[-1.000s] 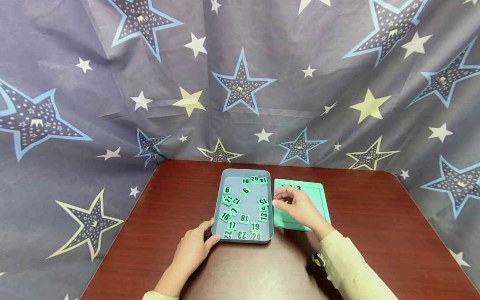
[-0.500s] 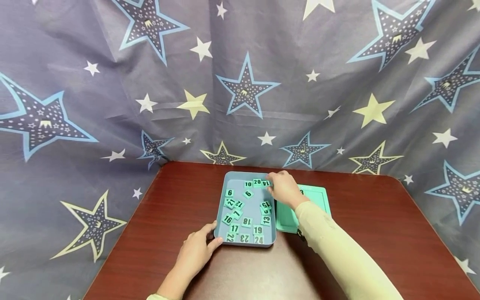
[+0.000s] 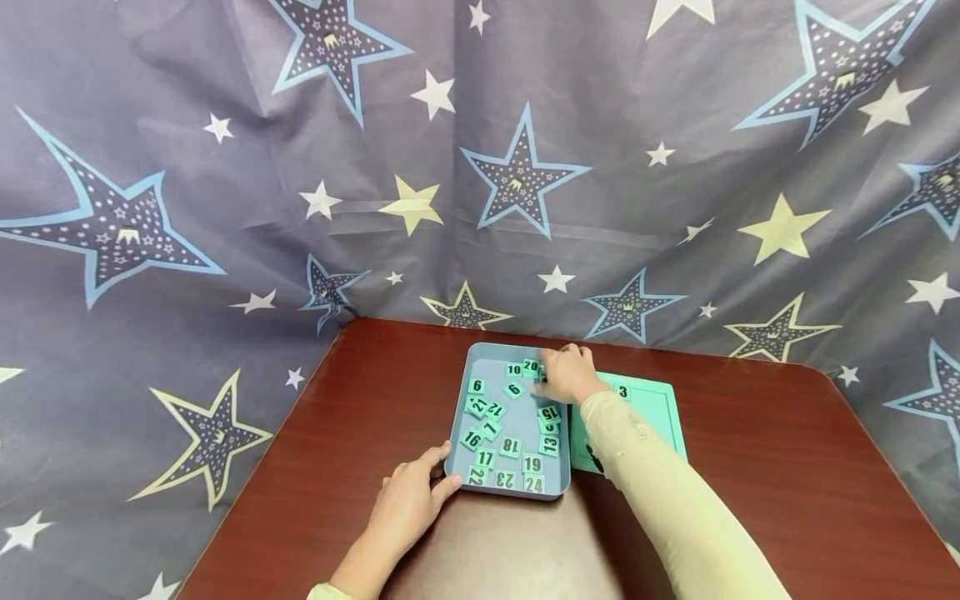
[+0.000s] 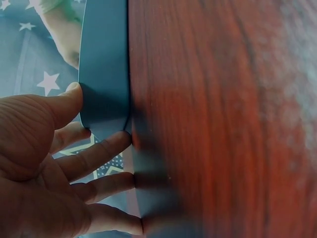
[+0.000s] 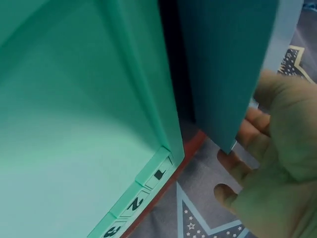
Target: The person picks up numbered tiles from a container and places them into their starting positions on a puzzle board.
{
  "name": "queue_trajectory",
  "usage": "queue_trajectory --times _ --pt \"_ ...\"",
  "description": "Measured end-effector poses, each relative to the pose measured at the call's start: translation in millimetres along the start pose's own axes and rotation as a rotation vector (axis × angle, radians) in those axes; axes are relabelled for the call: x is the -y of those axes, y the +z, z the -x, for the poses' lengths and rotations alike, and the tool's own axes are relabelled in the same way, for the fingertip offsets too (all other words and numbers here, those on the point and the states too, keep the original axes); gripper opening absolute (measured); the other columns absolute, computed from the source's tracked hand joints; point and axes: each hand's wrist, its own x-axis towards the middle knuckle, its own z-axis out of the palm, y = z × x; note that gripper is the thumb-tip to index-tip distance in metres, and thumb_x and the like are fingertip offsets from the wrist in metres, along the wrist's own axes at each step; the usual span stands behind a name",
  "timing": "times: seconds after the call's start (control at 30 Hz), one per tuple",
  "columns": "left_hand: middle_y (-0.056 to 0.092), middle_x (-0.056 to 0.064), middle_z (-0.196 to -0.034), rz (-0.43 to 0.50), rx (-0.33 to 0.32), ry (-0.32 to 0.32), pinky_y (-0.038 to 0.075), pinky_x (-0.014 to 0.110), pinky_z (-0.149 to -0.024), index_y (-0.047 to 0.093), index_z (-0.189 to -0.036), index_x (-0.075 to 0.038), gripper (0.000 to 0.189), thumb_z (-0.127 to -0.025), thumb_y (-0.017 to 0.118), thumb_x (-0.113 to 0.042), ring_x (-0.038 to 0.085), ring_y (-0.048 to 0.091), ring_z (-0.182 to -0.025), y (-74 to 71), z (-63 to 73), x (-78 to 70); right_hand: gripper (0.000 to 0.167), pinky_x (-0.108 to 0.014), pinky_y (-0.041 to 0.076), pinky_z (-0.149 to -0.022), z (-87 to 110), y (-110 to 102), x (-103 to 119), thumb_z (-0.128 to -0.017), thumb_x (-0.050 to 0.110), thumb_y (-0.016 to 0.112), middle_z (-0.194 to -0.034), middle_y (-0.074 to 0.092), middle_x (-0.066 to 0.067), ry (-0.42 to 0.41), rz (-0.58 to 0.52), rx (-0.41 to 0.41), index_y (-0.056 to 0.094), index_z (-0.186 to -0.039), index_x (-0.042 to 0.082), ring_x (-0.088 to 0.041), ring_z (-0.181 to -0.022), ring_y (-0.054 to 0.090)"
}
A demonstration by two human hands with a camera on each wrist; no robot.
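Note:
A grey-blue tray (image 3: 468, 417) holds several green number tiles, such as the 18 tile (image 3: 511, 447) and the 20 tile (image 3: 531, 367). My left hand (image 3: 408, 504) grips the tray's near left corner; the left wrist view has its thumb on the wall and its other fingers spread below. Over the far right rim, my right hand (image 3: 567, 375) reaches into the tray, fingers bent down by the 20 tile. Its blurred fingertips mostly cover a tile there, and whether they pinch it is hidden. Right of the tray lies a green puzzle frame (image 3: 660, 417), partly under the right forearm.
In the frame's far row sit the 1 tile (image 5: 157, 172), the 2 tile (image 5: 134, 202) and the 3 tile (image 3: 623, 392). All stands on a red-brown wooden table (image 3: 780, 467). A star-patterned cloth (image 3: 420, 100) hangs behind its far edge.
My right hand has moved from above the green frame to the tray's far right corner, where it now covers the 14 tile. The left hand stays at the tray's corner; the head view has shifted.

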Motion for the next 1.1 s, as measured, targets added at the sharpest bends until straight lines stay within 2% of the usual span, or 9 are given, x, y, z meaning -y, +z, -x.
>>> queue_trajectory --times 0.1,0.2,0.33,0.5,0.6,0.8,1.0,1.1 --pt "0.078 0.007 -0.126 -0.001 -0.008 0.009 0.045 0.077 -0.106 0.066 -0.148 -0.023 0.053 -0.098 0.078 -0.038 0.042 0.067 -0.127 -3.3 -2.5 -1.9 0.044 -0.065 0.034 -0.117 -3.0 -5.4 -3.0 -0.111 0.034 0.059 -0.138 0.074 -0.01 0.012 -0.056 -0.012 0.061 -0.151 0.015 -0.047 -0.14 0.052" --pt "0.078 0.007 -0.128 0.003 -0.006 0.007 0.041 0.079 -0.109 0.066 -0.149 -0.023 0.054 -0.098 0.077 -0.037 0.042 0.066 -0.129 -6.1 -3.9 -3.7 0.038 -0.064 0.04 -0.113 -6.5 -7.9 -7.3 -0.113 0.021 0.051 -0.144 0.07 -0.01 0.023 -0.069 -0.009 0.064 -0.148 0.015 -0.042 -0.135 0.06" --pt "0.077 0.009 -0.13 0.006 0.002 0.007 0.038 0.081 -0.11 0.065 -0.149 -0.023 0.054 -0.099 0.077 -0.037 0.043 0.065 -0.131 -7.0 -3.7 -4.5 0.042 -0.063 0.043 -0.111 -7.9 -8.1 -9.2 -0.109 0.011 0.047 -0.149 0.066 -0.012 0.05 -0.064 0.021 0.063 -0.148 0.014 -0.041 -0.136 0.06" --pt "0.077 0.009 -0.13 0.012 0.009 0.012 0.037 0.083 -0.109 0.065 -0.15 -0.022 0.054 -0.099 0.076 -0.037 0.042 0.065 -0.132 -5.5 -2.9 -5.2 0.048 -0.061 0.043 -0.111 -7.4 -6.8 -8.6 -0.111 0.009 0.037 -0.15 0.066 -0.013 0.08 -0.038 0.045 0.061 -0.152 0.015 -0.043 -0.137 0.058" --pt "0.077 0.008 -0.13 0.014 0.008 0.02 0.037 0.083 -0.109 0.064 -0.15 -0.021 0.054 -0.099 0.076 -0.037 0.042 0.065 -0.132 -4.6 -2.4 -6.1 0.046 -0.062 0.041 -0.113 -7.5 -4.4 -7.9 -0.112 0.012 0.042 -0.15 0.066 -0.012 0.09 -0.015 0.056 0.062 -0.152 0.018 -0.045 -0.138 0.056" --pt "0.077 0.008 -0.13 0.026 0.01 0.014 0.037 0.083 -0.11 0.064 -0.15 -0.023 0.054 -0.099 0.076 -0.038 0.041 0.065 -0.133 -2.6 -0.8 -6.8 0.042 -0.063 0.04 -0.115 -6.2 0.6 0.4 -0.108 0.028 0.064 -0.152 0.063 -0.014 0.111 0.027 0.044 0.065 -0.149 0.02 -0.047 -0.14 0.051" --pt "0.076 0.009 -0.135 0.023 0.013 -0.006 0.036 0.082 -0.111 0.064 -0.15 -0.023 0.054 -0.099 0.076 -0.038 0.042 0.063 -0.136 -1.1 0.5 -2.7 0.044 -0.059 0.042 -0.107 -4.6 11.0 13.6 -0.1 0.044 0.076 -0.142 0.071 -0.012 0.13 0.021 -0.004 0.072 -0.139 0.026 -0.046 -0.128 0.057" --pt "0.076 0.01 -0.134 0.022 0.014 -0.013 0.036 0.082 -0.112 0.064 -0.151 -0.023 0.054 -0.1 0.076 -0.038 0.042 0.063 -0.135 -1.0 1.7 -1.0 0.038 -0.058 0.041 -0.104 -3.7 17.6 19.2 -0.098 0.043 0.078 -0.135 0.074 -0.01 0.154 0.018 -0.042 0.076 -0.133 0.027 -0.044 -0.121 0.058"
